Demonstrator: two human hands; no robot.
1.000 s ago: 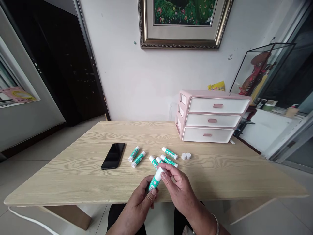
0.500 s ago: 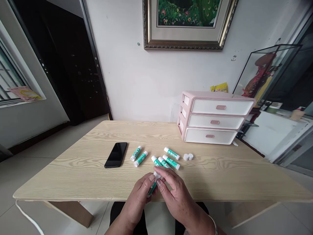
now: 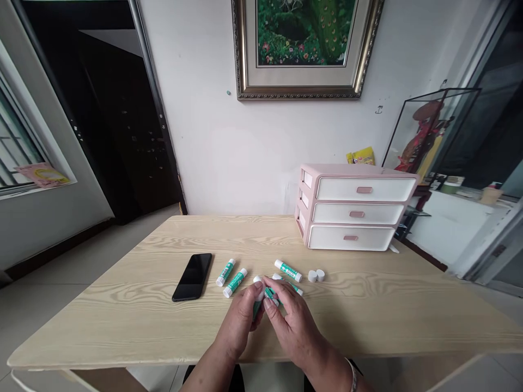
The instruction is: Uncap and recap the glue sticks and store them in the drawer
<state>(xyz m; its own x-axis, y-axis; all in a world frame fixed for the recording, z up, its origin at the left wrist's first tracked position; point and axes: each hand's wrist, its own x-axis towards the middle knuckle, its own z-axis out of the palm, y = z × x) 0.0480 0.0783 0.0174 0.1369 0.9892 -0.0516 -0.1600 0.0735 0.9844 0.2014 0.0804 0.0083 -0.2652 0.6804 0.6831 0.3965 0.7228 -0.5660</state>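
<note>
My left hand [image 3: 239,321] is closed around a green and white glue stick [image 3: 256,308], held just above the table near its front edge. The thumb presses by the white top end. My right hand [image 3: 294,324] meets it there, its thumb and fingers curled around the same end, partly hiding it. Just beyond the hands lie more glue sticks, some partly covered by my fingers; one whole glue stick [image 3: 288,270] is behind them. Two others, a glue stick [image 3: 235,282] and another glue stick [image 3: 225,272], lie slanted on the left. Two loose white caps [image 3: 316,276] stand on the right.
A black phone [image 3: 192,277] lies left of the glue sticks on the wooden table [image 3: 134,316]. At the back right stands a pink and white drawer unit [image 3: 355,212] with a yellow packet [image 3: 363,155] on top. A framed picture [image 3: 300,92] hangs on the wall.
The camera view has tilted up slightly, so the table sits lower in the picture. Both hands stay together at the glue stick, slightly farther over the table, covering more of the sticks behind.
</note>
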